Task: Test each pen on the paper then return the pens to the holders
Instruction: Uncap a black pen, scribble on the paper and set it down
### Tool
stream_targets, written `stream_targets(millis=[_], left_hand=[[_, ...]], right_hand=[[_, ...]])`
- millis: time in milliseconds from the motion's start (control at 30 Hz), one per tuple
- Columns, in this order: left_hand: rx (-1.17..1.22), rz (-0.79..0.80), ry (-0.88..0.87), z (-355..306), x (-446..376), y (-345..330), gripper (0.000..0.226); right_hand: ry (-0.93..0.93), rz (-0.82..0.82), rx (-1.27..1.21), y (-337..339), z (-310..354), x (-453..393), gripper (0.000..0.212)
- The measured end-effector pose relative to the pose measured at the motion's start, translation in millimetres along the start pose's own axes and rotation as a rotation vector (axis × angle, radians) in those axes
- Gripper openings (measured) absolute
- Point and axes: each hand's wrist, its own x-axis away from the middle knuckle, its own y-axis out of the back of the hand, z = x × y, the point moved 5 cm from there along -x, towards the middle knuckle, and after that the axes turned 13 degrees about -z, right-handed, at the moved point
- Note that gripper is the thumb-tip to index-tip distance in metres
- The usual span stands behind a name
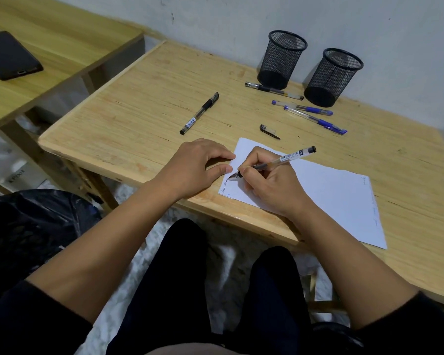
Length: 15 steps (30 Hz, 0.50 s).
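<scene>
Nearest the camera, 2 bare forearms reach from dark sleeves over dark-clad legs to the front edge of a pale wooden table [144,103] with visible grain. The right hand [272,185] pinches an uncapped clear-barrelled black pen [274,163], its tip touching the left end of a white sheet of paper [326,190] where a few small scribbles show. The left hand [198,167] lies on the wood just beside the sheet, fingers loosely curled and holding nothing, fingertip and thumb at the paper's edge.

Just beyond the paper lies a loose black cap [269,131]. To its left, well apart, a capped black pen [199,113] lies slantwise. Farther right, 2 blue pens [315,117] lie close together (both clear plastic), and a dark pen [273,90] lies touching or just in front of the left holder's base.

At the back, near the grey wall, stand 2 black wire-mesh holders [282,60], round, upright, with no pens showing inside. On a 2nd wooden table at far left lies a black phone [9,55].
</scene>
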Motion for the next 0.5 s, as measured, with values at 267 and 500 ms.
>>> stream_targets(millis=[267,500], left_hand=[[0.01,-0.009,0.07,-11,-21,-1,0.026],[-0.013,0.072,0.042,-39,-83,-36,0.033]], right_hand=[[-0.213,-0.252,-0.386,28,2,-2,0.01],[-0.285,-0.406,-0.516,66,-1,-3,0.018]])
